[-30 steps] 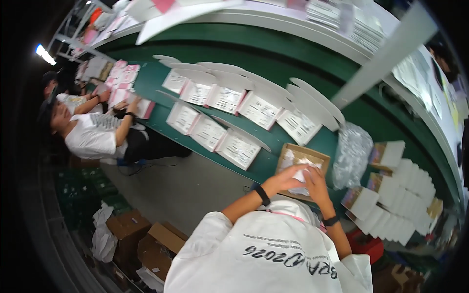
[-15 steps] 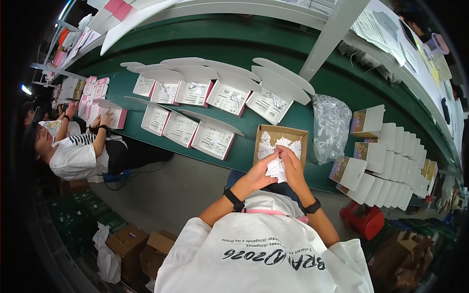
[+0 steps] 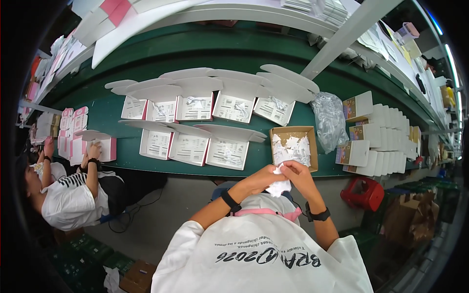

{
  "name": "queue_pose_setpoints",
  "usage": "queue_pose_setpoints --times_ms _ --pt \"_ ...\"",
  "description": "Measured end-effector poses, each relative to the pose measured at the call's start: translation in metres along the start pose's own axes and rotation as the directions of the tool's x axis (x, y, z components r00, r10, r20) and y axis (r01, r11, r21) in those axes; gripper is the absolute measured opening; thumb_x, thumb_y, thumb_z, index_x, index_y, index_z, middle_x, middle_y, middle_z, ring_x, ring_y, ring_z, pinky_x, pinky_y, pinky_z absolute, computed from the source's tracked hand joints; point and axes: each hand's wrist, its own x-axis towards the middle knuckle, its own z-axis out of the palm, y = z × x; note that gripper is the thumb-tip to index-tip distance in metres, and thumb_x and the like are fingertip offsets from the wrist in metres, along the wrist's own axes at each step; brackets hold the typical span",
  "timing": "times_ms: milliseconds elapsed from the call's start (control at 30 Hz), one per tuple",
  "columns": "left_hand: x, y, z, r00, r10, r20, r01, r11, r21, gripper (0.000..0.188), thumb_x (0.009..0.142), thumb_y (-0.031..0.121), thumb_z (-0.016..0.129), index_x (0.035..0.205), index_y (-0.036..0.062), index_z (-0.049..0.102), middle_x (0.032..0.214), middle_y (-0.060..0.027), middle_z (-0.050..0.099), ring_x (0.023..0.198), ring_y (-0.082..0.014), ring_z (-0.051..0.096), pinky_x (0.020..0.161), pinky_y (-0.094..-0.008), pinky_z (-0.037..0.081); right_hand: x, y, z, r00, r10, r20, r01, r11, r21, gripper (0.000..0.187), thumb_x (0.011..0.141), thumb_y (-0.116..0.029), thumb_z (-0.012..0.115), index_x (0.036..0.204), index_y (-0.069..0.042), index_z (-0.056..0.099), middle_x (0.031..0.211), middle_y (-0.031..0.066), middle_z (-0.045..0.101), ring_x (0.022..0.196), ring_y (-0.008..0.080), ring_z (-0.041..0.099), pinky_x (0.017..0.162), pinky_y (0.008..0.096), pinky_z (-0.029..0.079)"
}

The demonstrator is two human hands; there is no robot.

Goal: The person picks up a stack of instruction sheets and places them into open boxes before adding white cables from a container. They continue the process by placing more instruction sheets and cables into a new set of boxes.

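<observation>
Close in front of my body, my left hand (image 3: 261, 179) is closed around a bunch of small white paper pieces (image 3: 279, 188), whose lower ends hang out below the fingers. My right hand (image 3: 300, 177) meets it from the other side, its fingertips pinched on the top of the same bunch. Just beyond both hands, a brown cardboard box (image 3: 315, 146) on the green table holds many more loose white pieces (image 3: 293, 149). The fingers hide how many pieces I hold.
Two rows of open white boxes (image 3: 183, 146) with pink sides, holding printed inserts and some small white items, stand left. A clear plastic bag (image 3: 328, 122) and stacked white cartons (image 3: 381, 141) lie right. A red stool (image 3: 362, 193) stands below; a co-worker (image 3: 73, 195) handles boxes far left.
My hands have drawn back from over the cardboard box toward my body. My right hand's straight fingers have bent into a pinch on the bunch. The view has turned slightly.
</observation>
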Motion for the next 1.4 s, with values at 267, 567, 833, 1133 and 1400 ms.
queue_pose_setpoints --times_ms 267,567,833,1133,1400 --pt "-0.14 0.007 -0.066 0.988 -0.031 0.148 0.0 0.978 0.208 0.027 0.092 0.021 0.06 0.11 -0.0002 0.06 0.09 -0.0009 0.064 0.078 -0.0067 0.061 0.066 -0.0221 0.049 -0.027 -0.031 0.126 0.994 -0.003 0.106 0.009 0.999 -0.048 0.018 0.089 -0.012 0.064 0.099 0.003 0.063 0.085 0.0029 0.064 0.074 0.0067 0.058 0.064 0.0219 0.048" --pt "-0.237 -0.019 -0.122 0.976 0.116 -0.187 -0.132 0.989 -0.073 0.028 0.095 0.02 0.057 0.113 -0.0006 0.062 0.086 -0.0029 0.065 0.073 -0.0072 0.062 0.06 -0.0216 0.049 0.01 -0.04 0.222 0.983 -0.045 0.175 0.077 0.982 -0.175 0.021 0.09 -0.018 0.064 0.097 0.001 0.065 0.079 0.004 0.065 0.069 0.0088 0.061 0.06 0.0218 0.048" --pt "-0.268 -0.032 -0.143 0.877 0.237 -0.418 -0.345 0.916 -0.204 0.028 0.094 0.021 0.057 0.11 -0.0016 0.063 0.08 -0.0051 0.066 0.065 -0.0088 0.063 0.054 -0.0212 0.049 0.11 0.003 0.266 0.979 0.131 0.153 -0.146 0.985 0.09 0.025 0.091 -0.022 0.061 0.102 0.0 0.066 0.083 0.0045 0.064 0.066 0.0085 0.057 0.06 0.0213 0.047" --pt "-0.262 -0.041 -0.149 0.82 0.257 -0.511 -0.363 0.925 -0.116 0.026 0.092 0.019 0.061 0.105 -0.0028 0.065 0.083 -0.0053 0.067 0.069 -0.009 0.063 0.057 -0.0221 0.05 0.053 -0.056 0.292 0.762 -0.049 0.646 0.33 0.888 -0.321 0.023 0.09 -0.02 0.063 0.096 0.002 0.066 0.08 0.0053 0.064 0.07 0.0077 0.058 0.06 0.0219 0.046" --pt "-0.269 -0.025 -0.136 0.803 0.285 -0.523 -0.409 0.902 -0.138 0.026 0.093 0.021 0.06 0.105 -0.0024 0.065 0.083 -0.0055 0.067 0.069 -0.0096 0.064 0.058 -0.0223 0.051 0.062 -0.074 0.276 0.865 -0.014 0.501 0.175 0.945 -0.276 0.024 0.092 -0.021 0.059 0.093 0.002 0.066 0.058 0.0031 0.058 0.053 0.0081 0.051 0.056 0.0234 0.044"
